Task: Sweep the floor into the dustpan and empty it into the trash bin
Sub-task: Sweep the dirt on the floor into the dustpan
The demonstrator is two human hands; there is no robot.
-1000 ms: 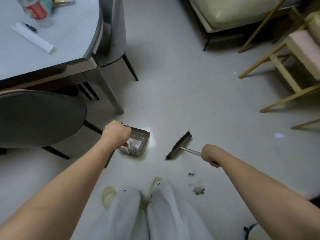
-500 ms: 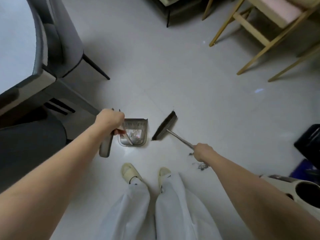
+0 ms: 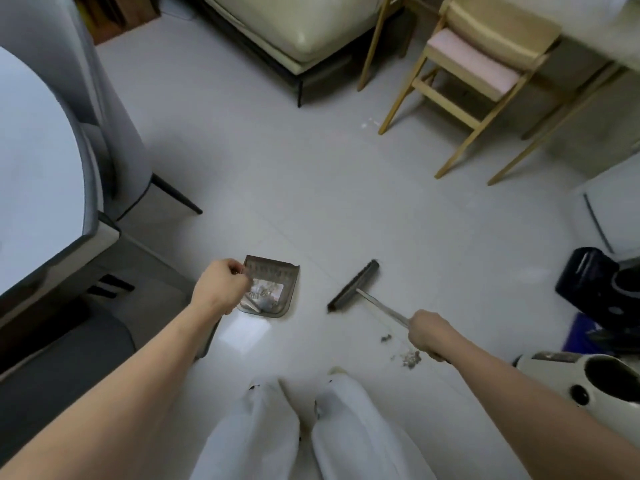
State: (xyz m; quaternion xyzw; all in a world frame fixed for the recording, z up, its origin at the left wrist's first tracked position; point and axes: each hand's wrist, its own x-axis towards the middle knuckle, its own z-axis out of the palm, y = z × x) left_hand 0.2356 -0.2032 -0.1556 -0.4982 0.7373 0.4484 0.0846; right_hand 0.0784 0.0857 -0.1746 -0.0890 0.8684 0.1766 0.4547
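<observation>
Dustpan and broom sit side by side on a pale tiled floor, seen from above by the person holding both. The left hand curls its grip tight around the dustpan's upright handle, at the pan's left edge; the grey pan rests flat on the floor just ahead of the person's white-trousered legs, with scraps of paper and debris already inside. The right hand closes its grip on the broom's thin metal handle, the dark brush head angled on the floor to the right of the dustpan, apart from it. A small clump of grey dust lies on the floor just beside the right hand, nearer the person than the brush head. A grey table and padded chair fill the left edge of the view, a cream sofa stands at the far side of the floor, and a wooden chair with a pink seat stands to the far right. A white bin with a dark opening sits at the lower right edge.
</observation>
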